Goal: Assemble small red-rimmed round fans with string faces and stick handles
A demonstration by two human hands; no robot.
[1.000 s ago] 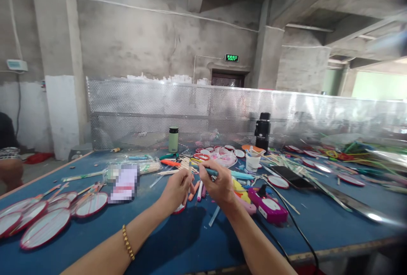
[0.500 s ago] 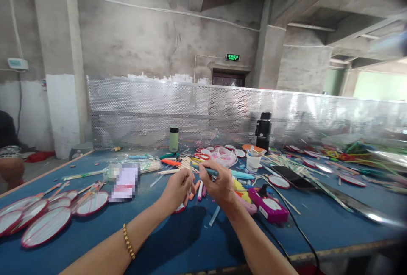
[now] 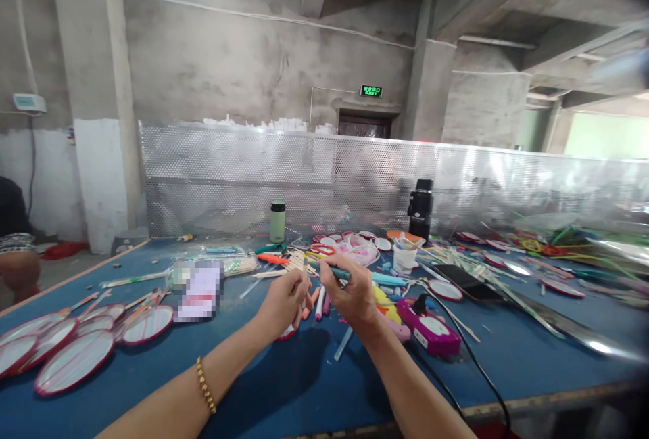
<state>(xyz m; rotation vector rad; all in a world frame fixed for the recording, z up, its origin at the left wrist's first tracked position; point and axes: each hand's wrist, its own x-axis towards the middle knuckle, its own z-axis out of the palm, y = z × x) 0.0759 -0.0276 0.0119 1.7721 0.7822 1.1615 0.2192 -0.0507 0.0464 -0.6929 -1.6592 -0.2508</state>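
A thin pale stick (image 3: 303, 271) is pinched upright in the left hand (image 3: 284, 302), above the middle of the blue table (image 3: 284, 391). A slim teal tool (image 3: 339, 273), lying nearly level and pointing left toward the stick, is gripped in the closed fingers of the right hand (image 3: 351, 295). Red-rimmed round fans (image 3: 76, 354) lie at the near left; a magenta device (image 3: 430, 332) lies just right.

Teal pen (image 3: 339, 273) lying level, held above blue table; thin stick (image 3: 303, 271) upright.
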